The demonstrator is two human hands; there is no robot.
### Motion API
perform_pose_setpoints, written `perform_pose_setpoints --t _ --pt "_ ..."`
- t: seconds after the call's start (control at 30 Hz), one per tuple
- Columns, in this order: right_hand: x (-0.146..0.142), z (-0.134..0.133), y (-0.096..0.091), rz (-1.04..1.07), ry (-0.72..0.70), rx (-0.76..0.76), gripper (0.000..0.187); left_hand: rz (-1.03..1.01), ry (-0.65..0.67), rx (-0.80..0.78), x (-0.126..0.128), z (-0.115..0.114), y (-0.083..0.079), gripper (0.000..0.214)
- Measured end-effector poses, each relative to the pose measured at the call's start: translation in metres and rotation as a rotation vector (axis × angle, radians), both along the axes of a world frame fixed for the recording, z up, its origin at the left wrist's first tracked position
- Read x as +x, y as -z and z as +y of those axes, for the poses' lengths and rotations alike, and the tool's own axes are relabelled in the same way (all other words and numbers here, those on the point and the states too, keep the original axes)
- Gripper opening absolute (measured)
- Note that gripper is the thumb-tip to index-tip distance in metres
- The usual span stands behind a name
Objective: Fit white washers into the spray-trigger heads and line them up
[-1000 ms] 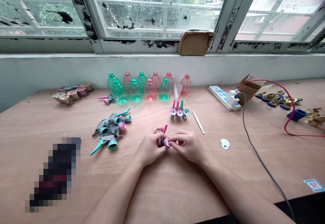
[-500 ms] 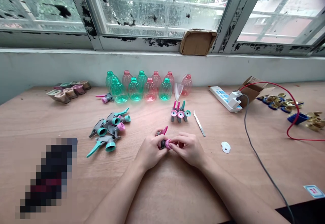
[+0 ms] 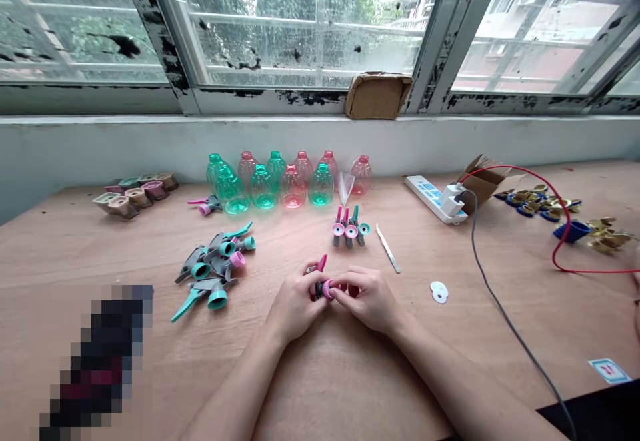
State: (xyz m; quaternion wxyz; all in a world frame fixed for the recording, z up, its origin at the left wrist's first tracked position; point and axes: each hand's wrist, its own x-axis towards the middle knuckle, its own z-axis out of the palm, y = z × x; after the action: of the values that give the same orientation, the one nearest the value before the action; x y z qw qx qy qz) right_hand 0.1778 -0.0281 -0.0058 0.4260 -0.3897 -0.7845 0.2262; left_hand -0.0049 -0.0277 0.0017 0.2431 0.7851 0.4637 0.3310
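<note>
On the wooden table (image 3: 90,254), a heap of teal-and-grey spray nozzles (image 3: 210,266) lies left of centre. Toward the near edge, the left hand (image 3: 296,300) and right hand (image 3: 364,298) grip a pink spray nozzle (image 3: 323,284) between curled fingers. Metal tweezers (image 3: 387,248) lie beyond the right hand.

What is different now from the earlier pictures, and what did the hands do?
The view moved: the window and table sit slightly lower in the picture. The left hand and right hand hold the pink trigger sprayer as before, with no new grasp or release. The bottles and loose sprayers stayed in place.
</note>
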Motion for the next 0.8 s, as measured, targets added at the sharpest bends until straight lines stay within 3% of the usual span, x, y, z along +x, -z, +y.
perform_pose_setpoints --t 0.23,0.33,0.43,0.5,0.67,0.8 --pt "0.008 0.006 -0.003 0.073 0.064 -0.003 0.021 -0.059 -0.010 -0.056 -0.001 0.002 -0.001 0.010" --pt "0.007 0.009 0.000 0.067 0.032 -0.037 0.022 -0.195 -0.058 -0.150 -0.005 0.009 0.003 0.017" --pt "0.004 0.010 0.005 0.035 -0.043 -0.075 0.023 -0.427 -0.172 -0.263 -0.013 0.032 0.008 0.034" --pt "0.002 0.010 0.007 0.009 -0.095 -0.102 0.025 -0.475 -0.196 -0.296 -0.016 0.054 0.007 0.042" --pt "0.001 0.010 0.006 -0.026 -0.155 -0.141 0.020 -0.356 -0.134 -0.329 -0.005 0.108 -0.004 0.044" --pt "0.002 0.011 0.002 -0.020 -0.149 -0.128 0.020 -0.274 -0.114 -0.314 0.013 0.128 -0.009 0.039"
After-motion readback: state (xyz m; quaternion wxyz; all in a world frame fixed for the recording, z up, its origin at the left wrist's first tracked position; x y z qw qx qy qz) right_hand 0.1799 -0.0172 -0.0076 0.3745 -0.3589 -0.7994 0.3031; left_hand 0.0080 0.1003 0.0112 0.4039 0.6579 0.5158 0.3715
